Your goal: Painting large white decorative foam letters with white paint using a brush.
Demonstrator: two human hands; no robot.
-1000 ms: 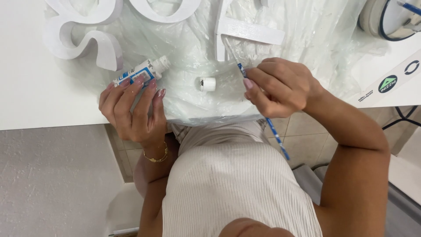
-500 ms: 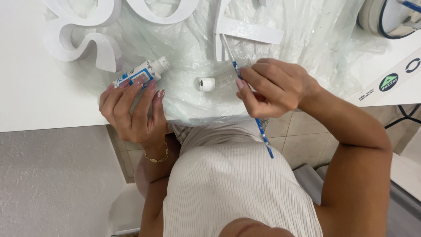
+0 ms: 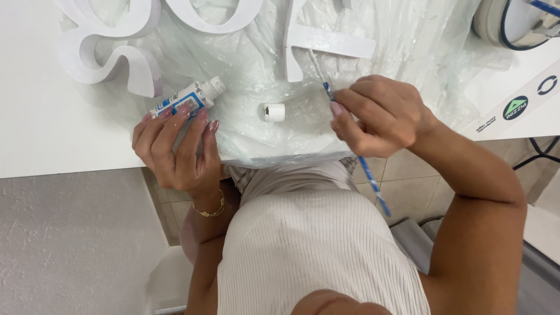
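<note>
My left hand (image 3: 175,149) holds a small white tube with a blue label (image 3: 188,97), its open nozzle pointing right over the clear plastic sheet (image 3: 256,64). The tube's white cap (image 3: 273,112) lies loose on the sheet between my hands. My right hand (image 3: 382,114) grips a thin blue-and-white striped brush (image 3: 367,169), whose tip reaches up toward a white foam letter piece (image 3: 326,44). The brush handle slants down past the table edge.
Large white foam letters (image 3: 111,55) lie on the plastic at the back left and middle. A round white object with a blue cord (image 3: 513,23) sits at the top right. A white strip with round stickers (image 3: 519,108) lies at the right. Tiled floor shows below the white table (image 3: 52,134).
My right hand has moved the brush up and slightly left, its tip now closer to the foam letter piece. The left hand and tube have stayed in place.
</note>
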